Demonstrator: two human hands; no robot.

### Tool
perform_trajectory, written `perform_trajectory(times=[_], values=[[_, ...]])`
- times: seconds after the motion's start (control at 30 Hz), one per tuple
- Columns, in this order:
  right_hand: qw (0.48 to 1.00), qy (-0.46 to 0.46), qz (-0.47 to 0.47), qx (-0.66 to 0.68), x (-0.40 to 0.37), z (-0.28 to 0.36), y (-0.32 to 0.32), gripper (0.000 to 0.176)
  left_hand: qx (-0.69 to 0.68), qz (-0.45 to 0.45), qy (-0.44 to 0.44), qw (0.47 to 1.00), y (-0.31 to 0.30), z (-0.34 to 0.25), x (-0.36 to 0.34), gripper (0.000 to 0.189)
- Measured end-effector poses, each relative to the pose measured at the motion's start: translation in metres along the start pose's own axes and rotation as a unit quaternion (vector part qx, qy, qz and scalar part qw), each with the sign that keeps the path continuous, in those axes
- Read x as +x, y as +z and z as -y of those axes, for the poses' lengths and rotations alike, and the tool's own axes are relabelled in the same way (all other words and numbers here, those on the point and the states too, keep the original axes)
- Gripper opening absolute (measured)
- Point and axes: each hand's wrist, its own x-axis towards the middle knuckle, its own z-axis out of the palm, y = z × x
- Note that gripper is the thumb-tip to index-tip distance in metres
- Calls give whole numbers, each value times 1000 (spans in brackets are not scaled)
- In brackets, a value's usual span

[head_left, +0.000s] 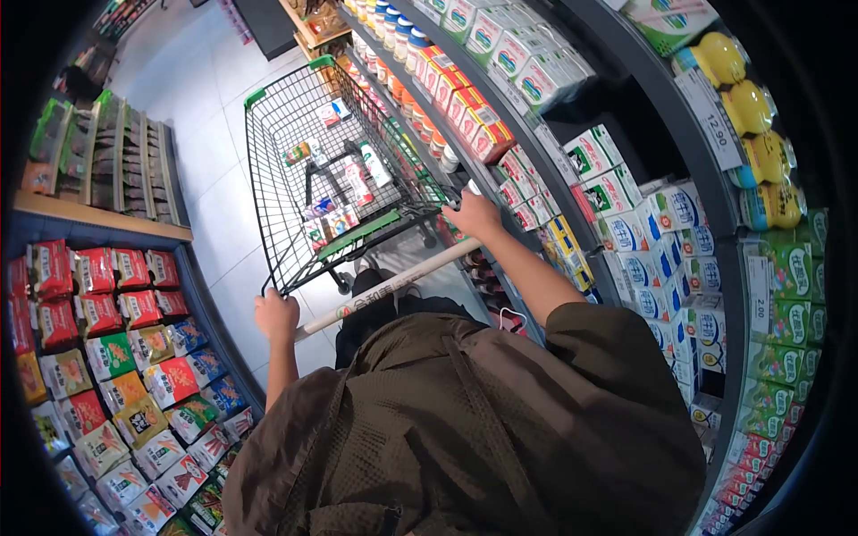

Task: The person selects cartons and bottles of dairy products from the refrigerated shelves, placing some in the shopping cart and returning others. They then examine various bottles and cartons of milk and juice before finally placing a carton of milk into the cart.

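Note:
A black wire shopping cart (pixel 255 170) with green trim stands in front of me, its pale handlebar (pixel 389 288) crossing just before my body. My left hand (pixel 277 314) is closed around the cart's dark side frame at the handlebar's left end. At the right end, my right hand (pixel 474 216) is wrapped round the opposite side of the frame, with a small white piece (pixel 474 188) showing beside its fingers. Several packaged goods lie in the basket, among them a white and green carton (pixel 375 164) and a white and red pack (pixel 357 181).
Close on the right, tall shelves hold milk cartons (pixel 639 286), red boxes (pixel 474 121) and yellow bottles (pixel 760 134). Racks of red snack bags (pixel 96 268) line the left. Pale floor tiles (pixel 201 125) run along the aisle between them, past the cart.

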Motion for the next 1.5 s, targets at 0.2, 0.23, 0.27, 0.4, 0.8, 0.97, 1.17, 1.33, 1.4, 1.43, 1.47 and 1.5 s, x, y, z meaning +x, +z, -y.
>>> perform_trajectory(times=[0.2,0.23,0.27,0.4,0.8,0.97,1.17,1.33,1.4,1.43,1.47,1.5], values=[[999,5,31,8,-33,-18,2,63,15,-17,11,1000,9,7,-36,29],[999,5,31,8,-36,-22,4,63,17,-21,16,1000,11,8,-41,29],[999,5,33,8,-39,-26,6,63,18,-16,13,1000,13,9,-45,29],[999,5,36,19,-63,-30,5,62,29,-4,7,1000,13,14,-65,29],[998,29,27,56,-105,-51,17,55,11,23,-18,1000,12,15,-109,30],[998,19,34,42,-117,-62,23,54,4,-2,-7,1000,18,19,-129,28],[998,-3,19,52,-139,-83,34,55,-7,-2,-4,1000,21,23,-157,27],[996,-55,7,72,-150,-119,52,53,-4,-4,-7,1000,26,23,-188,25],[994,-74,-14,83,-160,-127,57,50,-1,1,-9,1000,30,24,-200,25],[994,-72,-15,83,-166,-129,58,50,-6,1,-9,1000,32,25,-206,25],[994,-69,-15,84,-171,-133,59,49,-11,2,-8,1000,34,26,-213,26],[994,-64,-15,83,-178,-135,57,49,-16,4,-6,1000,36,26,-220,26]])
